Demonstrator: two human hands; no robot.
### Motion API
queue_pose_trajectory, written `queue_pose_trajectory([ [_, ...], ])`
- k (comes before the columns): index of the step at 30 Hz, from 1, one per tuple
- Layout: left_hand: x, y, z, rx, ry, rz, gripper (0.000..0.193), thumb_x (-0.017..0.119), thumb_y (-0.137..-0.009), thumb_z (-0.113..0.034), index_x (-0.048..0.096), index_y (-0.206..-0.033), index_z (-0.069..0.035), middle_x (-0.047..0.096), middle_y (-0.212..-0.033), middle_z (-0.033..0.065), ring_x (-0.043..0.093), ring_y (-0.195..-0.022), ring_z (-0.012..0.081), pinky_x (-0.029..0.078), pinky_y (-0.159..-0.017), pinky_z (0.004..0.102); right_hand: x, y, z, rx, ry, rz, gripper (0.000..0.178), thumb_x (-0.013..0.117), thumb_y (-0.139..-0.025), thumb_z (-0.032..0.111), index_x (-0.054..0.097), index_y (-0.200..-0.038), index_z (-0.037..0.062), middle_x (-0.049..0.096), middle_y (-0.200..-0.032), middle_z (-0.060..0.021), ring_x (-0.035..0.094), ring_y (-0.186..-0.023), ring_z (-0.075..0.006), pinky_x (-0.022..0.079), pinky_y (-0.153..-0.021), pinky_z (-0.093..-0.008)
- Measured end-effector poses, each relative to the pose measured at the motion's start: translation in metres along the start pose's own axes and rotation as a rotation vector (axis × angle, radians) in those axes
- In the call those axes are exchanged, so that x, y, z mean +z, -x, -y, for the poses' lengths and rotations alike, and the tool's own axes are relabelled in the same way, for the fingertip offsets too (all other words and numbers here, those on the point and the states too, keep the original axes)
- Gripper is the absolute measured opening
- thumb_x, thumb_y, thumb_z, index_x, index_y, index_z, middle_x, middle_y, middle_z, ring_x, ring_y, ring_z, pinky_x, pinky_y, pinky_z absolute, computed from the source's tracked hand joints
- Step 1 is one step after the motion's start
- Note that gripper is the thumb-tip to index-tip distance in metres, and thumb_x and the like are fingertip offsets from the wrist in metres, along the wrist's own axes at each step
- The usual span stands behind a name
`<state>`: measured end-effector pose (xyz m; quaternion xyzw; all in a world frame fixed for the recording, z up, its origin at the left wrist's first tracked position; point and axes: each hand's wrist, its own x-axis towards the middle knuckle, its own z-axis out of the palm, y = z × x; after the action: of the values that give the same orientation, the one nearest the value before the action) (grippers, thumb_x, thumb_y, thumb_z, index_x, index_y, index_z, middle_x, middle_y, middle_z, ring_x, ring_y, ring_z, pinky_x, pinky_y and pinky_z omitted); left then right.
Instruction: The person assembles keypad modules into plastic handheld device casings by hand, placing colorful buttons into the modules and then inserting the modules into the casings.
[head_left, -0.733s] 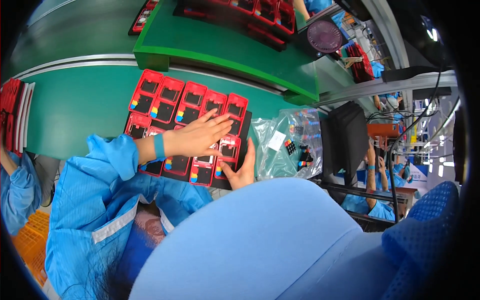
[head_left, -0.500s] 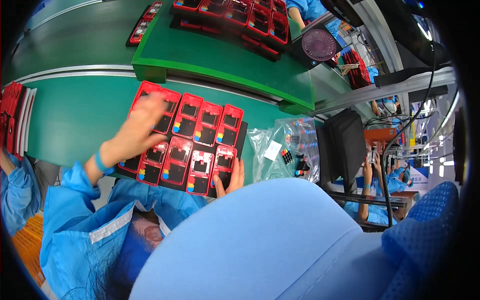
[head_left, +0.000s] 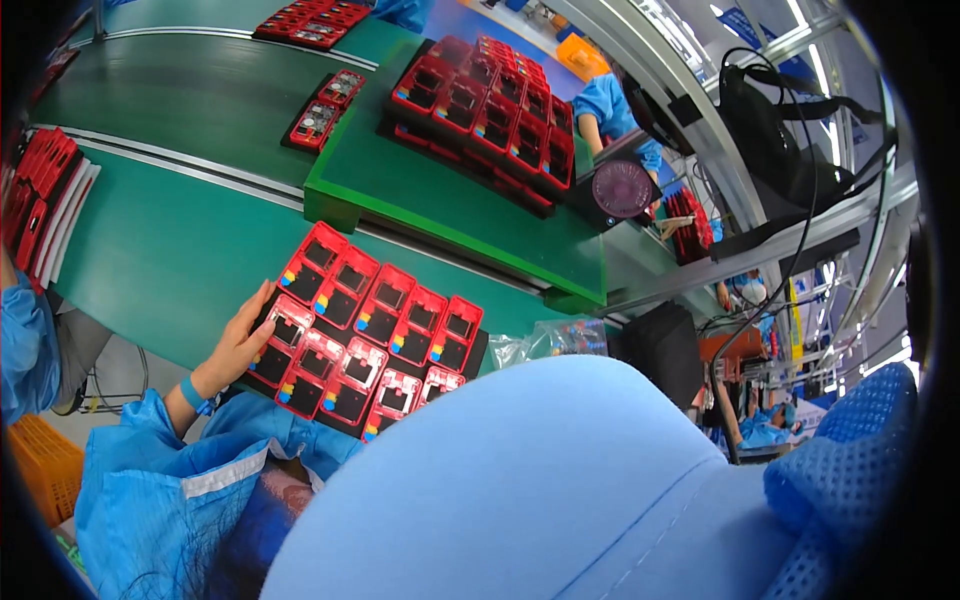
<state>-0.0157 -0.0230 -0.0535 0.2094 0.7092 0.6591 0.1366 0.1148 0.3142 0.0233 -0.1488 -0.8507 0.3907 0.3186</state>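
Observation:
A black tray (head_left: 478, 357) lies on the green bench in front of me, filled with two rows of red plastic housings (head_left: 347, 290). Each shows a dark inset, and many have blue and yellow pieces at one corner. At the tray's left end, my left hand (head_left: 240, 340) grips the edge, its thumb on top by a near-row housing and its fingers along the side. The blue cap brim (head_left: 500, 460) covers the tray's near right corner. My right hand does not show; that side is behind the brim.
Stacked trays of red housings (head_left: 480, 100) stand on a raised green shelf (head_left: 400, 205) beyond the tray. A small round fan (head_left: 621, 190) sits at its right. Clear plastic bag (head_left: 515, 348) lies right of the tray. More red trays (head_left: 40, 195) lean at far left, near another person's sleeve (head_left: 25, 350).
My left hand has come down from above the far-left housings to the tray's left edge. My right hand, earlier at the near right corner, is out of sight. The view has tilted upward.

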Motion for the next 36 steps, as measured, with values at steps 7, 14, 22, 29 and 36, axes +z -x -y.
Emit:
queue_pose_trajectory([
  [7,0.004,-0.003,-0.038,-0.059,0.558,0.041,0.071,0.054,-0.103,-0.01,0.015,-0.161,0.003,0.016,-0.169,0.0183,0.019,-0.155,0.0246,0.021,-0.124,0.0372,-0.013,-0.033,0.025,0.026,-0.193,0.059,0.068,0.07,-0.094,0.018,0.039,-0.15,-0.0049,0.05,-0.145,-0.0241,0.053,-0.13,-0.0335,0.043,-0.109,-0.042],
  [14,0.001,-0.002,-0.066,-0.033,0.561,0.051,0.073,0.055,-0.101,-0.009,0.014,-0.16,0.005,0.016,-0.169,0.0184,0.017,-0.156,0.0232,0.017,-0.125,0.0367,-0.037,-0.052,0.044,0.124,-0.36,0.144,0.065,0.069,-0.095,0.018,0.041,-0.149,-0.0064,0.053,-0.142,-0.0229,0.056,-0.127,-0.0309,0.045,-0.107,-0.0404],
  [22,-0.006,-0.011,-0.147,0.074,0.573,0.164,0.078,0.059,-0.099,-0.01,0.014,-0.161,0.003,0.017,-0.168,0.0165,0.017,-0.155,0.0233,0.017,-0.125,0.0373,-0.077,-0.088,0.06,0.23,-0.549,0.192,0.062,0.067,-0.097,0.019,0.042,-0.147,-0.0081,0.057,-0.138,-0.0214,0.058,-0.124,-0.0279,0.046,-0.106,-0.0385],
  [29,-0.01,-0.117,-0.222,0.272,0.588,0.222,0.075,0.065,-0.098,-0.018,0.025,-0.158,0.004,0.035,-0.161,0.0149,0.036,-0.146,0.0207,0.031,-0.12,0.0366,-0.11,-0.139,0.08,0.263,-0.685,0.228,0.06,0.066,-0.098,0.019,0.044,-0.146,-0.0094,0.06,-0.135,-0.0203,0.06,-0.121,-0.0257,0.047,-0.105,-0.0371],
  [36,-0.022,-0.278,-0.214,0.321,0.336,0.136,0.06,0.059,-0.101,-0.021,0.039,-0.15,0.007,0.058,-0.14,0.0091,0.055,-0.122,0.0113,0.044,-0.103,0.0251,-0.062,-0.327,0.008,0.211,-0.754,0.236,0.051,0.066,-0.097,0.008,0.048,-0.14,-0.0133,0.067,-0.125,-0.0143,0.064,-0.114,-0.0198,0.049,-0.101,-0.0316],
])
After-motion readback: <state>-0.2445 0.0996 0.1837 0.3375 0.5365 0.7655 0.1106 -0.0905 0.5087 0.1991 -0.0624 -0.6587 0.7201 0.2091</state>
